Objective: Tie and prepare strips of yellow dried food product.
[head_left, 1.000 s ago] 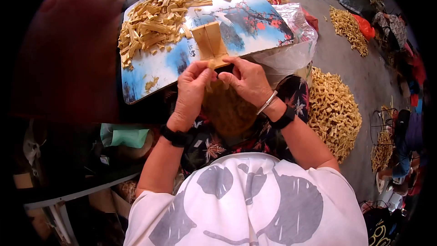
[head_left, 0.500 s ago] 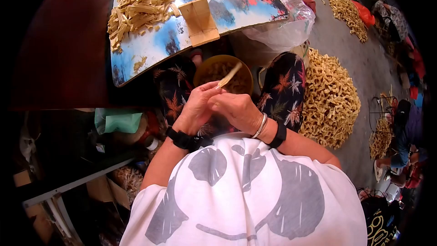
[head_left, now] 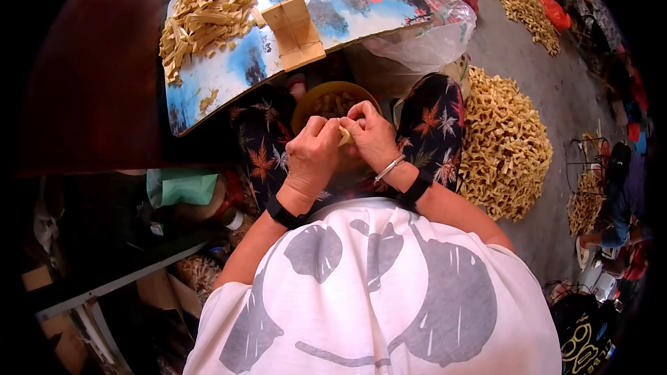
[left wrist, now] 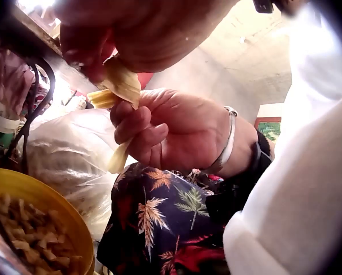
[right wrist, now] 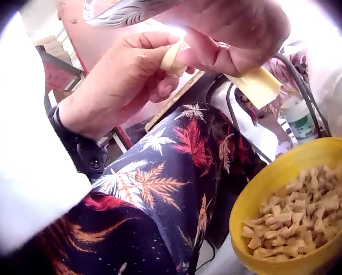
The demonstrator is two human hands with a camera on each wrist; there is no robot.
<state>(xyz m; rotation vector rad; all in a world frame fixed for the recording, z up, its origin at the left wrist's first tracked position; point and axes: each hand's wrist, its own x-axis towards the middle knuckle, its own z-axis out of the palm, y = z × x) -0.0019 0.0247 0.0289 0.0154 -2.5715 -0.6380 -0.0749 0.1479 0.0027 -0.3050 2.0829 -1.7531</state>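
Note:
Over the lap, both hands work a pale yellow flat strip (head_left: 344, 137), bent around itself between the fingertips. My left hand (head_left: 313, 155) pinches it between thumb and fingers. From the other side my right hand (head_left: 375, 140) pinches the strip as well, its fingers curled. In the left wrist view the folded strip (left wrist: 123, 83) has one end hanging below the right fingers. A flat end (right wrist: 257, 87) sticks out past the right hand in the right wrist view. Just beyond the hands stands a yellow tub (right wrist: 240, 220) holding many short pale pieces.
A painted tabletop (head_left: 246, 62) carries a heap of yellow strips (head_left: 208, 17) and an angled wooden block (head_left: 295, 31) at its near edge. A large pile of knotted pieces (head_left: 504, 146) lies on the floor at right, near a clear plastic bag (head_left: 424, 38).
Both hands have drawn back from the wooden block to over the lap. The strip, straight and sticking out half a second ago, is now folded between the fingers.

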